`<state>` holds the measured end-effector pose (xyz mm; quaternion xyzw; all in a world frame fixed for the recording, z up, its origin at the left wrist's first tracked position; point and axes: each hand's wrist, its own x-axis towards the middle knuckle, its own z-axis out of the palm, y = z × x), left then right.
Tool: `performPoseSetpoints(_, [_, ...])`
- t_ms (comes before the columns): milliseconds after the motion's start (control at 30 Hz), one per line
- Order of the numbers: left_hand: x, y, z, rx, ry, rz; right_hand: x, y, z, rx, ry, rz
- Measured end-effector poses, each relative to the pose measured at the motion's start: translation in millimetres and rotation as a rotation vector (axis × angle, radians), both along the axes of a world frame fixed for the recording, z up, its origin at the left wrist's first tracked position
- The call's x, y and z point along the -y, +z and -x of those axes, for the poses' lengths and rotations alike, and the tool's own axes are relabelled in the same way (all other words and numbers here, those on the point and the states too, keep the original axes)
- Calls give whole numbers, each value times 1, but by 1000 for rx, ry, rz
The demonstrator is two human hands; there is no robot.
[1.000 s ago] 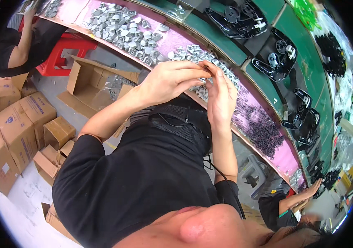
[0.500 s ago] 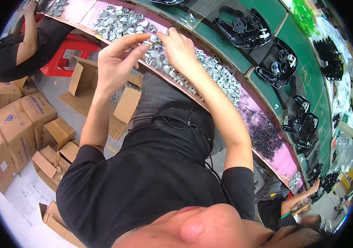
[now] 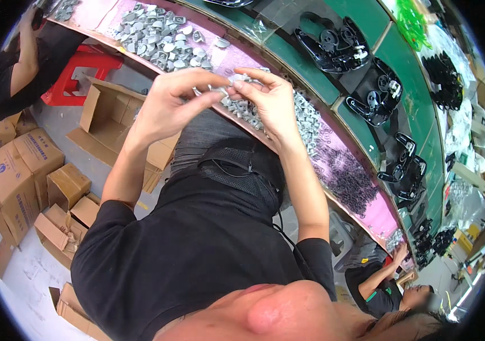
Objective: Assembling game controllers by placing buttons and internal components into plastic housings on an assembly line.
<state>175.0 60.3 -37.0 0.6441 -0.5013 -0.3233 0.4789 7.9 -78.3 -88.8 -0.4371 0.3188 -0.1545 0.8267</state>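
Note:
Over the near edge of the pink-covered bench (image 3: 226,58), my two hands meet fingertip to fingertip. My left hand (image 3: 173,108) pinches a small light grey plastic part (image 3: 213,88) between thumb and fingers. A small whitish plastic part (image 3: 235,79) sits in the curled fingertips of my right hand (image 3: 275,107); the fingers partly cover it, and whether the two parts touch I cannot tell. Beyond my left hand spreads a pile of grey plastic caps (image 3: 166,42). Small grey pieces (image 3: 309,122) lie behind and beside my right hand.
Black rings (image 3: 347,184) cover the bench further right. Beyond a raised edge, black molded housings (image 3: 333,42) stand on a green line (image 3: 305,62). Open cartons (image 3: 101,111) and a red stool (image 3: 80,77) are on the left. Co-workers sit at both ends.
My right hand has drawn back from the parts on the bench toward me and now meets the left hand, a whitish part in its fingertips. The view has shifted slightly.

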Motion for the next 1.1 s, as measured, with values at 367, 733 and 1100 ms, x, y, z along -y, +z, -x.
performPoseSetpoints(367, [21, -2, 19, 187, -227, 72, -15, 7, 3, 156, -289, -250])
performPoseSetpoints(733, [23, -5, 17, 195, -111, 60, -22, 6, 6, 255, -306, -139])
performPoseSetpoints(1100, [22, -3, 11, 107, -121, 68, -14, 7, 13, 304, -289, -189])
